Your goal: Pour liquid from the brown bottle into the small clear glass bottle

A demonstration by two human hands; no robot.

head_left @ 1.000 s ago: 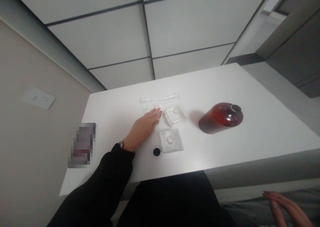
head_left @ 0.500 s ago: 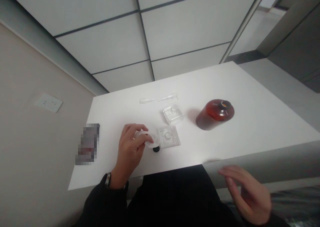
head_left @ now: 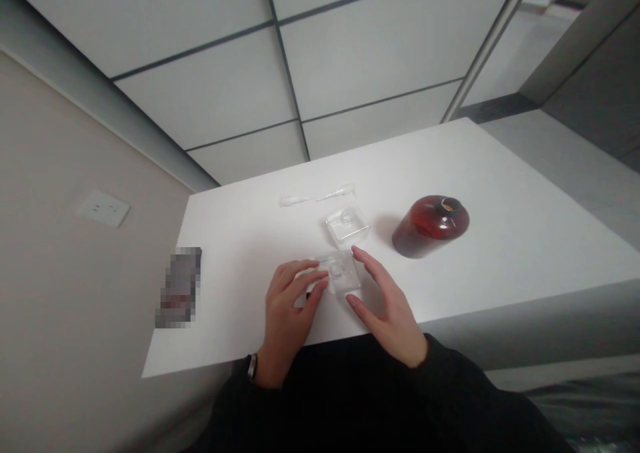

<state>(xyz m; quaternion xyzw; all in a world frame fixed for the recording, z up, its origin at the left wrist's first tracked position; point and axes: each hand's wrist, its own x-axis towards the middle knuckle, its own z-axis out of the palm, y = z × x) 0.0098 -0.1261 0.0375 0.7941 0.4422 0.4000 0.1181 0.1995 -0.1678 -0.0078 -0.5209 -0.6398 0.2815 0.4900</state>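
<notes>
A clear square block-like vessel with a round neck lies between my two hands near the table's front. My left hand has its fingertips drawn in at the vessel's left side, around something clear and thin that they largely cover. A small black round piece peeks out below those fingers. My right hand curves around the vessel's right side, thumb and fingers apart, holding nothing. Just behind sits a second clear square vessel, also with a round part on top.
To the right stands an amber bottle with an uncapped mouth. Thin clear stick-like pieces lie at the back of the white table. A blurred-out flat object is at the left edge, by the wall with a socket plate.
My right hand has come up from below the table's front edge to the vessel's right side. My left hand has moved right with the clear thin thing, onto the vessel's left side.
</notes>
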